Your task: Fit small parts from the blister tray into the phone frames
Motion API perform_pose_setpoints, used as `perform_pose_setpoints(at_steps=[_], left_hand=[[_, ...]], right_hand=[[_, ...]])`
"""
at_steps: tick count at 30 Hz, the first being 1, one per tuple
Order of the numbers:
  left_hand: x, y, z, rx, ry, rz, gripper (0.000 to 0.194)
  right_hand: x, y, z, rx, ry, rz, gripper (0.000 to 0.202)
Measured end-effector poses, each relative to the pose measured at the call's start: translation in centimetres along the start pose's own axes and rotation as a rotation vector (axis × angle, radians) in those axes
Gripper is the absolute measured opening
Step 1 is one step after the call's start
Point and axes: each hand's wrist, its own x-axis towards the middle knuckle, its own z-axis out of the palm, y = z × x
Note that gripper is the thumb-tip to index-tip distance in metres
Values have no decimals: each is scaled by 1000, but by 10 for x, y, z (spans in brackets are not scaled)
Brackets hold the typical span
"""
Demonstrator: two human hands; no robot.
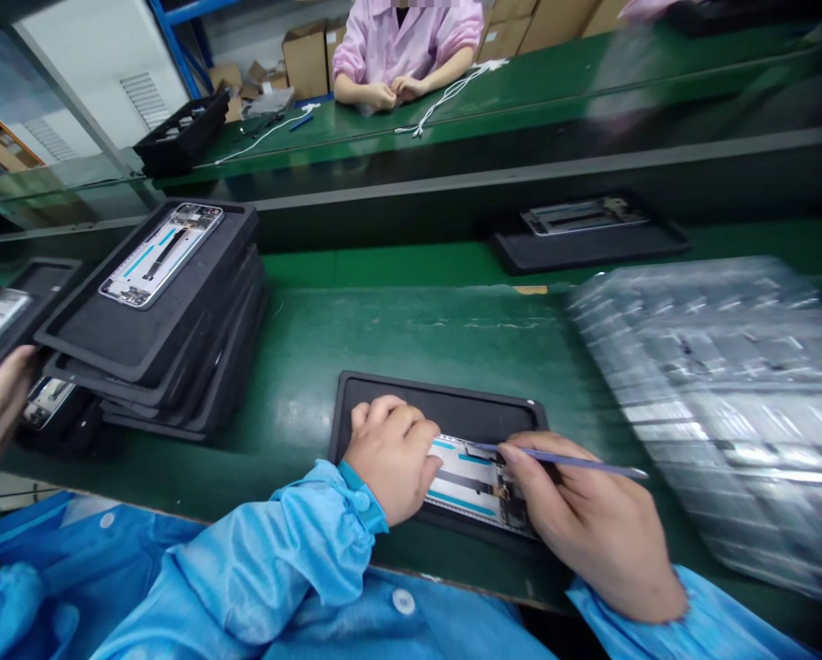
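Observation:
An opened phone (462,477) with a white inner face and blue strips lies in a black foam tray (452,399) in front of me. My left hand (395,458) has its fingers curled over the phone's left end, covering that part. Between the thumb and fingers of my right hand (593,527) is a thin purple stick-like tool (589,461), pinched above the phone's right end. The tool's working end lies close to the circuit parts there; whether it touches them I cannot tell.
Black trays (177,344) are stacked at left, an opened phone (163,255) on top. Another tray (589,247) lies at the back right. Blurred clear plastic trays (733,403) fill the right. A neighbour's hand (2,412) is at far left; a person in pink (411,46) sits opposite.

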Motion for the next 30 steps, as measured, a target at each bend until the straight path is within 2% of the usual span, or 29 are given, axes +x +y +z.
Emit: perform_pose_setpoints(at_steps=[6,18,22,24,27,30], left_hand=[[0,0,-1,7,-16,-4,24],[2,-1,0,24,-34,-6,24],[3,1,-1,25,-22,1,25],[0,3,-4,10,18,3,24],[-11,0,-12,-6,144,-12,21],[-30,-13,-22,30,278,-130,21]], right_hand=[[-3,0,2,16,6,-21,12],[-4,2,5,1,-9,-41,15],[2,-1,5,-6,24,-43,14],[3,-3,-3,17,77,-43,11],[-8,-8,-20,75,111,-63,6],[-38,-8,-20,39,-44,-229,31]])
